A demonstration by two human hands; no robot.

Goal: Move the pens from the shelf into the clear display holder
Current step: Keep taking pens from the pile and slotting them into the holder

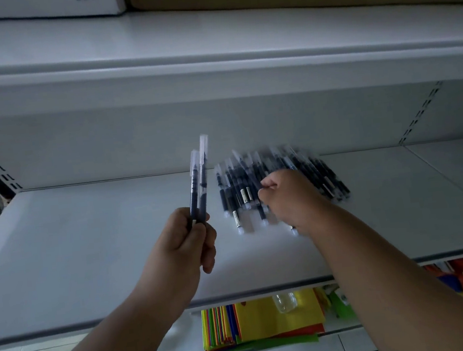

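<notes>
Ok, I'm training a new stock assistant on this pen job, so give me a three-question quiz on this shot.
1. True or false: the left hand holds pens upright above the shelf.
2. Where is the right hand? A) on the brown box on the shelf above B) at the pile of pens C) at the colored paper below
3. Fill in: the clear display holder is ____ in this view.

Key:
1. True. Its grip is round the lower ends of the held pens.
2. B. Its fingers are curled at the pile; blur hides whether they pinch a pen.
3. Not visible.
</notes>
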